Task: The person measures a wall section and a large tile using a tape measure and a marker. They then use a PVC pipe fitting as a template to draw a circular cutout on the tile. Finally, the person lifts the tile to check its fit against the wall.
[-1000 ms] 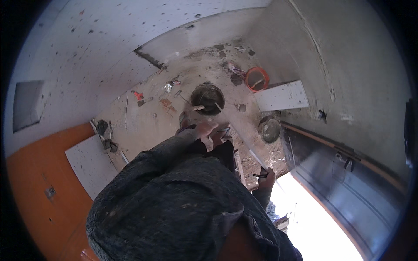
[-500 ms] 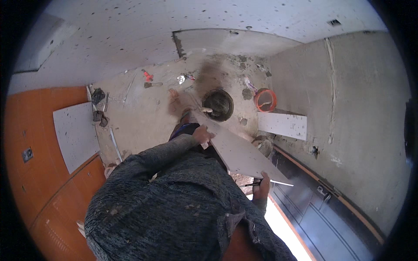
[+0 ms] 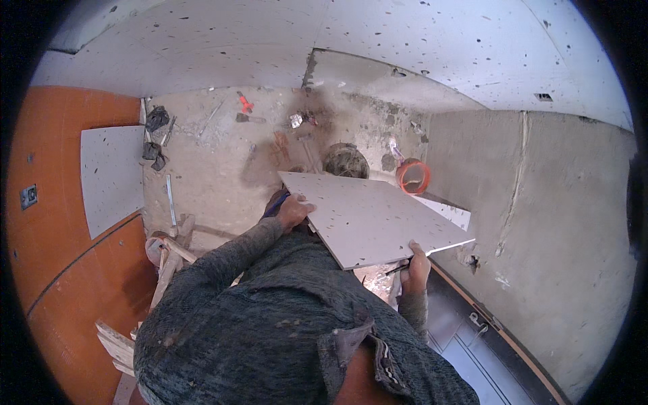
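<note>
A large pale speckled tile (image 3: pixel 371 216) is held in front of my body between both hands, its broad face turned up toward me. My left hand (image 3: pixel 295 211) is closed on its left edge, thumb on top. At the near right edge my right hand (image 3: pixel 416 268) grips it, with the thumb over the face. A thin dark stick, perhaps a pencil (image 3: pixel 398 268), pokes out from the right hand below the tile. Beyond the tile's far edge stands a round dark bucket (image 3: pixel 345 160) with grey stuff in it, partly covered by the tile.
An orange-rimmed bucket (image 3: pixel 413 177) stands by the grey right wall (image 3: pixel 574 202). One white tile (image 3: pixel 111 179) leans on the orange left wall; another (image 3: pixel 452 210) shows behind mine. Orange-handled tool (image 3: pixel 244 103) and black scraps lie on the floor. Wooden pieces (image 3: pixel 177 250) stand at left, a door (image 3: pixel 479 358) lower right.
The tile has swung up and flattened, so more of its face shows, and it now overlaps the dark bucket. Both hands keep their hold. The whole view has shifted, revealing wood at lower left.
</note>
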Available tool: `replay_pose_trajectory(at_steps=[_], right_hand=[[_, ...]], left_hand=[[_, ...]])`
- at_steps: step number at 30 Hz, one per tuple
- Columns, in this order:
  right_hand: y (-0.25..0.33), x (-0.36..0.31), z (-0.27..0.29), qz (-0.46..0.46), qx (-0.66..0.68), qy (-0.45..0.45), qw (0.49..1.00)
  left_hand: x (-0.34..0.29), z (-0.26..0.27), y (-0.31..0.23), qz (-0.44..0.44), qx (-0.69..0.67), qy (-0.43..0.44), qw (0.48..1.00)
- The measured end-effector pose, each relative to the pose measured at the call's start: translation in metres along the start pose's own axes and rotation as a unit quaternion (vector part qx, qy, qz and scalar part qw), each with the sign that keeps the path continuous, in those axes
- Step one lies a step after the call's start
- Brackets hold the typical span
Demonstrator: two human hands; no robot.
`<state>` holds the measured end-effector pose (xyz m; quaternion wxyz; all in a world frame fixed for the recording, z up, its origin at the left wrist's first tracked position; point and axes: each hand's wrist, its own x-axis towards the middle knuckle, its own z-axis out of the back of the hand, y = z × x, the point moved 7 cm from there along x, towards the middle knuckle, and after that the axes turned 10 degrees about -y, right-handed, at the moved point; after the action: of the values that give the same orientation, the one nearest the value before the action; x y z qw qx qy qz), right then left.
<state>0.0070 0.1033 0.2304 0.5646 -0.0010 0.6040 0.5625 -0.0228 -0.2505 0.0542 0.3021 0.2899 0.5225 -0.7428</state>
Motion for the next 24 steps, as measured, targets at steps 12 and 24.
replay_pose_trajectory(at_steps=[12,24], right_hand=[[0.074,0.037,-0.055,0.117,-0.221,0.068,0.966],[0.132,0.040,-0.042,0.335,-0.384,0.092,0.856]], left_hand=[[-0.017,0.008,-0.007,-0.007,-0.003,0.094,0.996],[-0.034,-0.123,0.041,-0.129,0.121,0.343,0.923]])
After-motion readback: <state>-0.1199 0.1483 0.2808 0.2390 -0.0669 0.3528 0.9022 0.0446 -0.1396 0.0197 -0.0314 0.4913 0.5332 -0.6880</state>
